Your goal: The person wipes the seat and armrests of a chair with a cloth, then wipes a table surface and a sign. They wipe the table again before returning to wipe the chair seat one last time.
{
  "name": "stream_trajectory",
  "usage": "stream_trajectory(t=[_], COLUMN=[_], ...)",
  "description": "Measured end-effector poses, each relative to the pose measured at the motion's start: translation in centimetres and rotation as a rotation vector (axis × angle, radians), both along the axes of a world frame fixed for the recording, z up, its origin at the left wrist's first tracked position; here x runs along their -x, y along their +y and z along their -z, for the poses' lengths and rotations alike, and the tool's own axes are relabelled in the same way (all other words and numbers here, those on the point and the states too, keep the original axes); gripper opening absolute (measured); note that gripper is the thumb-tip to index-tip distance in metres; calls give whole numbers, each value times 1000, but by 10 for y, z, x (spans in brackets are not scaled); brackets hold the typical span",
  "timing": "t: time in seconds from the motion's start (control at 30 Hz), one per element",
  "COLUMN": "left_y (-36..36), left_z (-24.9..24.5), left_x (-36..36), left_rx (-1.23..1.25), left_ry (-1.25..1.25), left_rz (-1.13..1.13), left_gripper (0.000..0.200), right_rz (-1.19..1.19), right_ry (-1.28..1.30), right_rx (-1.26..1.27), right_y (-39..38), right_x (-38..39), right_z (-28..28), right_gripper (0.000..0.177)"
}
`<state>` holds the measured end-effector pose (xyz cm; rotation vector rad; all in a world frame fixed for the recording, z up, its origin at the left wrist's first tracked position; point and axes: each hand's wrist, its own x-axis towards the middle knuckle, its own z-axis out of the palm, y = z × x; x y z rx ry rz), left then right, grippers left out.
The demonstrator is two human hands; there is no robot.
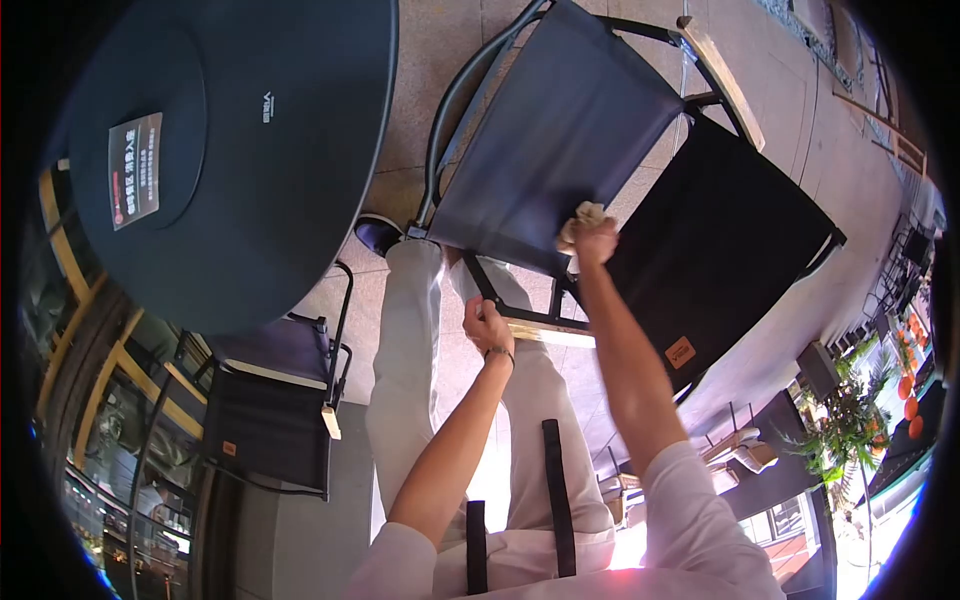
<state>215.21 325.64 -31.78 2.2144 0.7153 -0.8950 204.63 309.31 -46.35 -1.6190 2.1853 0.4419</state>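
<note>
Right, cloth (pixel 588 211) is sitting bunched on the chair seat (pixel 555 120), at the rear edge beside the black backrest (pixel 725 235). Right hand (pixel 597 243) is clutching it, fingers curled in, part of the wad sticking out past them. Left hand (pixel 487 327) is gripping the chair frame at the end of the near armrest (pixel 555 334), fingers folded over; exact contact is staying hidden.

Risks, my read:
1. Cloth could be snagging in the seat/backrest gap; cause: loose bunching plus a push into that corner.
2. Knuckles could be scraping the frame; cause: small wad, hand running past the seat edge.
3. Chair could be sliding or rocking; cause: the right hand is loading the rear while only the left hand is bracing the near side.
4. Left fingers could be getting pinched if the frame is folding; can't tell whether it's locking.

Further out: shoe (pixel 378 235) is resting close to the frame, so a shifting chair could be catching it. Round table (pixel 300 70) is standing just beside, sign card (pixel 135 172) on top; a bump could be nudging both. 2nd chair (pixel 268 425) is standing well apart, low concern.
</note>
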Motion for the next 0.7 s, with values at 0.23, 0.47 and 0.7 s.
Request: stream_trajectory(t=[0.23,0.47,0.7], left_y=[4,8,12], left_z=[3,0,-1], left_x=[4,0,2], left_rx=[-18,-40,-48], left_ry=[79,5,-42], left_rz=[-135,181,249], left_gripper=[25,24,28], right_rz=[-619,-828,13], right_ry=[-905,-684,-837], right_rx=[-84,-81,488], right_y=[73,-121,-228], right_x=[-206,-103,-99], right_z=[-68,-31,37], right_gripper=[34,45,18])
